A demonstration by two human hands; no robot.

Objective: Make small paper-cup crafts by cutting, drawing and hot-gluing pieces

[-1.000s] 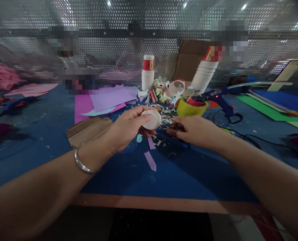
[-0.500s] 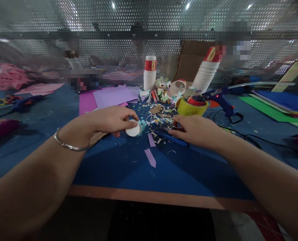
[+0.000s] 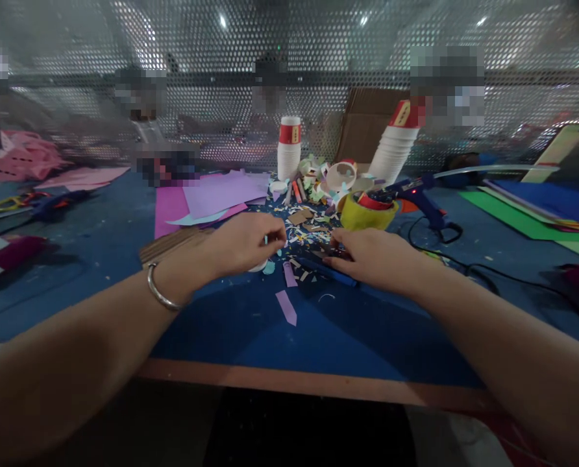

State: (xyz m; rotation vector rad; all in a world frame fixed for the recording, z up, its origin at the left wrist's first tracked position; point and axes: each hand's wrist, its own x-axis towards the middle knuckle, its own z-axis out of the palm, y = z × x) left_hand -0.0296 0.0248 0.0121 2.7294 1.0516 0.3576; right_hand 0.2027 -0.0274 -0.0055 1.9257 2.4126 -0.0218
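My left hand [image 3: 248, 241] hovers over the scraps, thumb and fingers drawn together in a pinch; whatever is between the fingertips is too small to make out. Under it lies a small white paper disc [image 3: 259, 266], mostly hidden, beside a light-blue paper piece [image 3: 269, 267]. My right hand [image 3: 367, 257] rests low on the table with its fingers curled, and what they enclose is hidden. A slim blue tool [image 3: 333, 271] lies just below those fingers. Two purple paper strips [image 3: 286, 307] lie between the hands, the nearer one with a pointed end.
Purple sheets [image 3: 226, 194] and corrugated cardboard [image 3: 172, 245] lie left. Behind the scraps stand stacked paper cups [image 3: 289, 152] and a leaning cup stack [image 3: 394, 149]. A yellow tape roll [image 3: 370, 214], a blue glue gun [image 3: 428, 206] with its cord, and green sheets [image 3: 518, 211] are right.
My left hand carried the white disc left, set it down on the table and let go, then moved back right with fingers pinched. My right hand has stayed almost still.
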